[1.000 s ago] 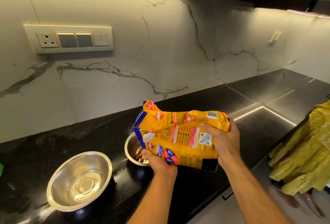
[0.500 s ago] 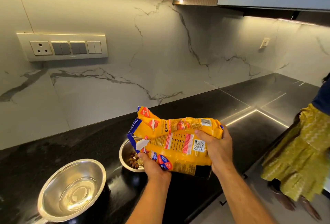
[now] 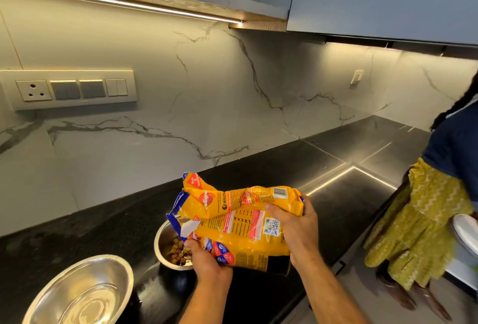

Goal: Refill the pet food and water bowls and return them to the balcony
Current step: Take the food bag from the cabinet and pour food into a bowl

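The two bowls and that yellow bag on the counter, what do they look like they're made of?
Both the water bowl and the smaller food bowl look like polished steel: silvery, with mirror-like reflections. The pet food bag seems to be glossy printed plastic film, since it crumples and shines where the left hand and right hand grip it. The countertop looks like polished black stone.

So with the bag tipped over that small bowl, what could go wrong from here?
The yellow food bag has a wide torn mouth over the small food bowl, so kibble may spill onto the black counter. The left hand partly covers the bowl and may block the flow. The water bowl sits close; a nudge could slosh it.
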